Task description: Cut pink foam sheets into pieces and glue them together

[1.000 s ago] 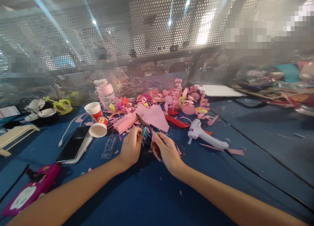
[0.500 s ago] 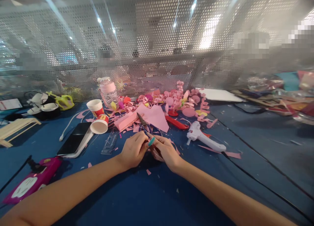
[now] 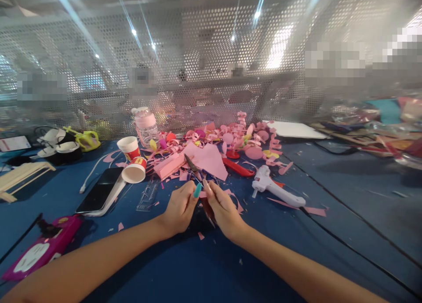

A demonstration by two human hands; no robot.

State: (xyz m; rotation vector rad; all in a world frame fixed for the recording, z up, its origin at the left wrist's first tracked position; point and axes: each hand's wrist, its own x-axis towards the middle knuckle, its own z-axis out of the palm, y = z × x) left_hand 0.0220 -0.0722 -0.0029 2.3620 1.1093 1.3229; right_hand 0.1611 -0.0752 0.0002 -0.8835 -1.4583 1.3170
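My left hand (image 3: 180, 208) and my right hand (image 3: 227, 213) are close together over the front of the table, both closed. A small pink paper strip (image 3: 202, 194) spans the gap between them, pinched under the thumbs. A long teal nail shows on the left thumb; the curled fingers mostly hide the strip's ends. Just beyond the fingertips lie scissors (image 3: 192, 164), blades pointing away and blue handles partly covered by my hands. They rest against a pink paper sheet (image 3: 209, 159) and a folded pink piece (image 3: 169, 164).
Pink paper curls and discs (image 3: 253, 153) are heaped behind. To the right are a red cutter (image 3: 239, 167) and a white glue gun (image 3: 278, 189) with its cord. Left stand paper cups (image 3: 133, 171), a phone (image 3: 100, 189), a clear ruler (image 3: 147, 195) and a magenta power strip (image 3: 42, 248).
My hands have shifted slightly and the thumbs have drawn apart and tipped upward. The pink strip between them now shows. The scissors stay where they were.
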